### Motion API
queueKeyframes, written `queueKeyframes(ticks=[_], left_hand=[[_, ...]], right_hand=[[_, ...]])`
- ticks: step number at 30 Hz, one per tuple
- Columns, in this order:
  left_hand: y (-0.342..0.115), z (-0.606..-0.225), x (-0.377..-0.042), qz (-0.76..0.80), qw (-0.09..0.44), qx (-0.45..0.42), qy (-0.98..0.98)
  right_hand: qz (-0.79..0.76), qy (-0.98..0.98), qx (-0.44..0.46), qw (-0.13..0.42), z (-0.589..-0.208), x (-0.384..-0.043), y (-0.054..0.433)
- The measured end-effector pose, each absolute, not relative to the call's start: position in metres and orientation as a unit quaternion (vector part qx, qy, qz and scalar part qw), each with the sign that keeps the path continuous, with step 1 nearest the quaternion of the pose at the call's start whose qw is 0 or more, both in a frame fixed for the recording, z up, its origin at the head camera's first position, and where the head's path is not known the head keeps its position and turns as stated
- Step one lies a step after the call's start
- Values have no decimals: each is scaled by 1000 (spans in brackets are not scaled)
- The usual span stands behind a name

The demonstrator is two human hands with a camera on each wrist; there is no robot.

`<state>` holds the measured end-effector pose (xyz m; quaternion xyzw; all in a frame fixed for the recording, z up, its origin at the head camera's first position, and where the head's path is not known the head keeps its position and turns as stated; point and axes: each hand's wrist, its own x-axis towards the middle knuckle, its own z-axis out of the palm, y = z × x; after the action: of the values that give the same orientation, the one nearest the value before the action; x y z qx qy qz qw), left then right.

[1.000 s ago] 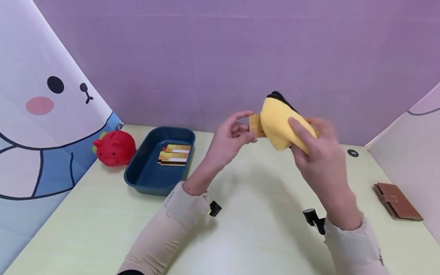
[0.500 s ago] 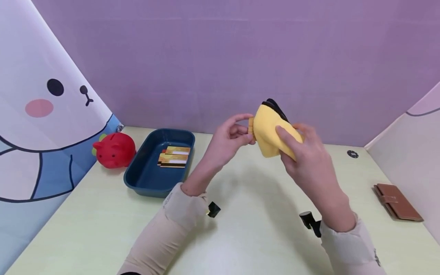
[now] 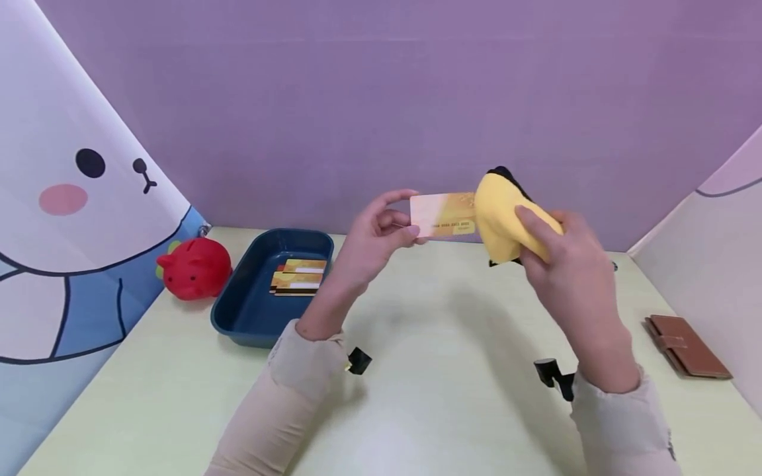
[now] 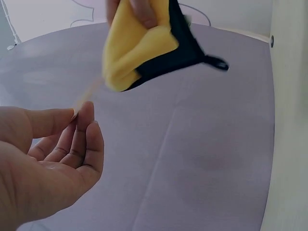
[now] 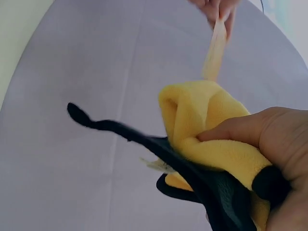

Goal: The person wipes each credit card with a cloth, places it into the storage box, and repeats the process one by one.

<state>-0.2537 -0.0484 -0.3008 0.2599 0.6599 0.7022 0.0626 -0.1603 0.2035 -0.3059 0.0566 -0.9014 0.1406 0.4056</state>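
My left hand [image 3: 372, 235] pinches a gold and white bank card [image 3: 443, 215] by its left end, between thumb and fingers, raised above the table. My right hand [image 3: 571, 277] grips a folded yellow cloth [image 3: 506, 215] with black edging, whose fold meets the card's right end. In the left wrist view the card shows nearly edge-on, running from my thumb up to the cloth. The right wrist view shows the cloth's black hanging loop [image 5: 79, 114] sticking out, and my thumb pressed into the yellow pile.
A dark blue tray [image 3: 238, 324] holding several gold cards [image 3: 297, 281] stands at the left, beside a red piggy bank [image 3: 196, 268]. At the right lies a brown wallet [image 3: 687, 345]. A purple backdrop [image 3: 381, 99] rises behind the table.
Half a second ago the cloth covered nearly all of the card. It has since slid right with my right hand, baring most of the card, while my left hand has shifted slightly left.
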Motion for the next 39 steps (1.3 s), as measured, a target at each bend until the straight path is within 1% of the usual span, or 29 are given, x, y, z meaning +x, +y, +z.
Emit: queueKeyframes(ticks=[3,6,9,13,16,24,28,35,39], left_hand=[[-53,-300,-256,709,52,254,656],[-53,-301,-258,712,45,253,654],[-50,-302,-259,709,41,251,658],[-44,-305,-260,702,37,251,665],[-41,-306,-259,693,31,251,675],[-33,-310,-253,640,15,265,721],[-31,-311,-250,640,25,264,721],[-28,-316,-250,651,45,269,709],[-30,-315,-249,655,53,264,706]], right_hand=[[154,-898,30,412,-303,-160,211],[175,-885,20,432,-301,-158,216],[187,-868,30,459,-299,-157,214],[170,-860,61,478,-298,-157,206],[151,-864,82,474,-298,-157,198],[157,-859,108,475,-307,-161,179],[147,-867,120,461,-310,-161,176],[114,-893,137,413,-314,-161,174],[113,-899,126,405,-316,-162,175]])
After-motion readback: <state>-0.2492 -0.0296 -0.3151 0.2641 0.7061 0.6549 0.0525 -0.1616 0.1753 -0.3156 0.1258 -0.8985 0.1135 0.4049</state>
